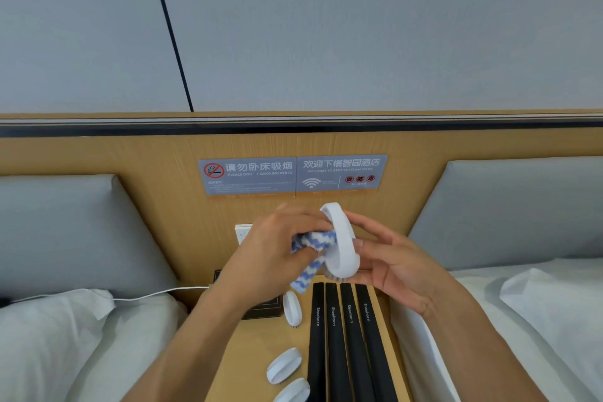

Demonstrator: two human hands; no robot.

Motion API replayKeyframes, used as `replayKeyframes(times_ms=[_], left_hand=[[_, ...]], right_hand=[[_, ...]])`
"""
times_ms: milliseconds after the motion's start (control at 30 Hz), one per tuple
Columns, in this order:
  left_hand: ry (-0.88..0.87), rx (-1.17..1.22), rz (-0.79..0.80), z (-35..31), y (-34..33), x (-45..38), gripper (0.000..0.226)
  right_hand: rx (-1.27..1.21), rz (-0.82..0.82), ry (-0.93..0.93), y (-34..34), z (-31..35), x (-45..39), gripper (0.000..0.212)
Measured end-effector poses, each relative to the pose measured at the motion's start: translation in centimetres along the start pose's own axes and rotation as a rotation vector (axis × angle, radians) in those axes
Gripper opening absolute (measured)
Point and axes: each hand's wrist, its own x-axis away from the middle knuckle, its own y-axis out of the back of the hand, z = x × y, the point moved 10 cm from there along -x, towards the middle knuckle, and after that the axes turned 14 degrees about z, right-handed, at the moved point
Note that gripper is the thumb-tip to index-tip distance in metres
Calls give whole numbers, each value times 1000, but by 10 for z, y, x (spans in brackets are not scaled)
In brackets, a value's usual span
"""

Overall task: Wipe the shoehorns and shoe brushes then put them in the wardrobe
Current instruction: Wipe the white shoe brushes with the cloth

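**Wiping the first shoe brush with care**

Head view: the right hand (388, 258) holds a white shoe brush (341, 243) up in the air above the counter (261, 346), with the fingers curled behind the back of the brush and the thumb near its lower end. The left hand (277, 248) pinches a blue and white cloth (313, 253) and presses it against the inner side of the brush, just beside the right grip. Both grips are therefore clamped, one on the brush and one on the cloth.

To do this step well, the person should probably turn the brush inside the right grip, so that the cloth reaches the part now covered by the fingers. The loose end of the cloth hangs below the left grip and could catch on the bristles, so gathering it would help.

Below the grips, three more brushes (284, 365) lie on the counter, and beside them four black shoehorns (349, 336) lie side by side. They appear not yet wiped, so the task seems to be at an early stage. The wardrobe is not in view.
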Motion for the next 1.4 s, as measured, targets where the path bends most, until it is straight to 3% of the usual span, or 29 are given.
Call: replayKeyframes(times_ms=[200, 567, 733, 833, 967, 1100, 1400], left_hand=[[17, -41, -165, 1, 13, -1, 40], [48, 243, 247, 13, -25, -6, 40], [109, 109, 59, 9, -22, -4, 40], [127, 138, -95, 7, -18, 1, 35], [182, 212, -175, 12, -18, 8, 36], [269, 440, -159, 30, -21, 9, 34], [211, 495, 48, 34, -27, 8, 50]], right_hand=[[86, -42, -35, -1, 11, 2, 53], [-107, -128, -29, 8, -11, 6, 45], [-139, -215, 20, 9, -14, 6, 46], [-139, -257, 55, 8, -15, 6, 46], [-61, -281, 81, 7, -8, 10, 41], [-33, -268, 107, 6, -4, 13, 51], [-25, -260, 77, 11, -7, 16, 58]])
